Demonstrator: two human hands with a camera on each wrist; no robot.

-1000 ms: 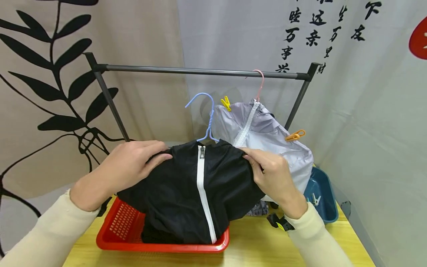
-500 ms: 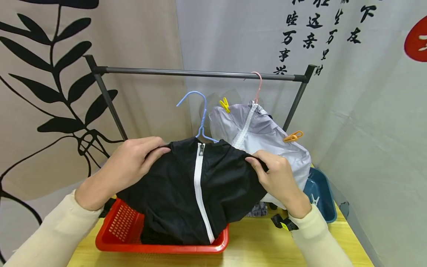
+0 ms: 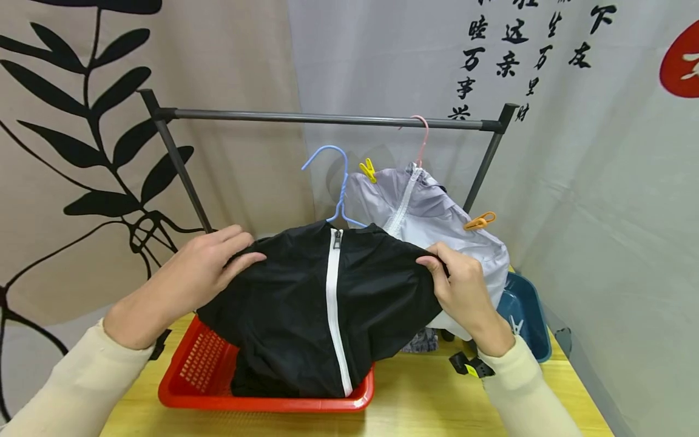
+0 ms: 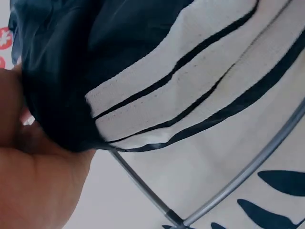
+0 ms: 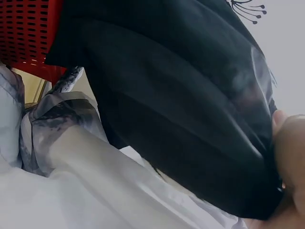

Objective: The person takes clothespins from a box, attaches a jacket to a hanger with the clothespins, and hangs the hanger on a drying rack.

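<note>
A black jacket [image 3: 289, 291] with a white front zipper hangs between both hands, its lower part down in the red basket [image 3: 262, 405]. My left hand [image 3: 210, 261] pinches its left shoulder edge between thumb and fingers. At the opposite shoulder my right hand [image 3: 461, 285] pinches the cloth the same way. The blue hanger [image 3: 342, 182] pokes up out of the collar, its hook apart from the rail. White stripes on the jacket [image 4: 133, 105] show in the left wrist view. In the right wrist view the black cloth [image 5: 176, 105] hides most of the basket.
A grey rail [image 3: 295, 115] crosses the back. From it a pink hanger [image 3: 425, 139] carries a pale lilac jacket [image 3: 459, 243], with yellow [image 3: 368, 170] and orange clothespins [image 3: 479, 221] on it. A blue bin [image 3: 526, 309] with clothespins stands right on the wooden table [image 3: 426, 400].
Both hands have moved apart, left hand leftward and right hand rightward, spreading the shoulders wider. The blue hanger's hook swung left, then back right, and stands slightly higher.
</note>
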